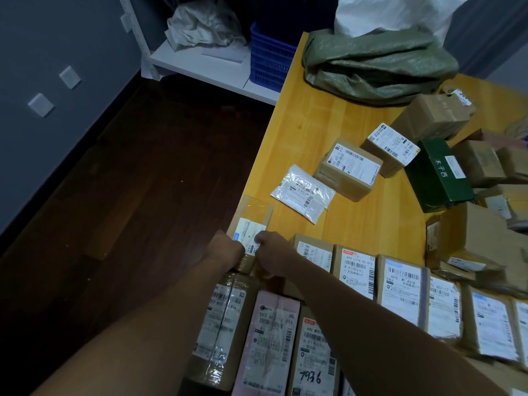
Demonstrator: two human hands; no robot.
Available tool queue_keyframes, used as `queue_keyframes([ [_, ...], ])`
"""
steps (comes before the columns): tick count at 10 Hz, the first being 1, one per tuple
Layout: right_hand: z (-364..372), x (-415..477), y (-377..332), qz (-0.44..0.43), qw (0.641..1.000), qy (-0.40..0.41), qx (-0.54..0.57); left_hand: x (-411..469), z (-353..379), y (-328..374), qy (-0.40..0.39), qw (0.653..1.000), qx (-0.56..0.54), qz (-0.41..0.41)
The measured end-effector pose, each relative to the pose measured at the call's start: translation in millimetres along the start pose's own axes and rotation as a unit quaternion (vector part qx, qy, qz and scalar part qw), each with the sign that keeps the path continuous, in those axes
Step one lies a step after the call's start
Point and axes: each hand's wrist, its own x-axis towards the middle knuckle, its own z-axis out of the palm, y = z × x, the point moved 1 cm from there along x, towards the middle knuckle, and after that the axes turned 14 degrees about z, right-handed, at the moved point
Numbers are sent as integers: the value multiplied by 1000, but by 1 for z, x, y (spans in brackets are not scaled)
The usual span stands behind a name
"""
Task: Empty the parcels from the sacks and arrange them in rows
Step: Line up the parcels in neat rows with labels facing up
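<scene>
A flat brown parcel (pixel 251 224) is held at the left edge of the counter (pixel 300 132), lying along that edge with its label facing up. Its near end is gripped by both hands: the left hand (pixel 225 250) is closed on the near left corner, and the right hand (pixel 271 252) is closed on the label's near right side, thumb on top. Each grip is shut tight on the parcel, with no gap seen between fingers and wrapping.

Just right of the held parcel, a row of labelled boxes (pixel 357 270) runs across the counter toward the right edge of the view. A nearer row is seen below it, with a taped box (pixel 225 318) at its left end, a pink parcel (pixel 271 338) next, and a box marked 7936 (pixel 314 361) beside that, partly hidden by the right forearm.

Farther back, a clear bag (pixel 303 192) lies flat, apart from the rows. Behind it two brown boxes (pixel 348 170) and a green box (pixel 440 175) are set at angles, with a loose heap of boxes (pixel 480 238) at the right. A crumpled green sack (pixel 377 67) lies at the far end of the counter, and a white sack (pixel 394 12) stands behind it. A blue crate (pixel 268 58) is seen on a white shelf (pixel 200 64) beyond the counter's edge.
</scene>
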Motion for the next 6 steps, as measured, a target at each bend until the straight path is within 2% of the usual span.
queue_keyframes([
  [3,8,-1,-1,-7,999,-14,-37,13,6,-16,-7,1000,-15,-23],
  [6,-1,-8,1,-9,1000,-4,7,9,3,-9,-22,997,-59,-55],
])
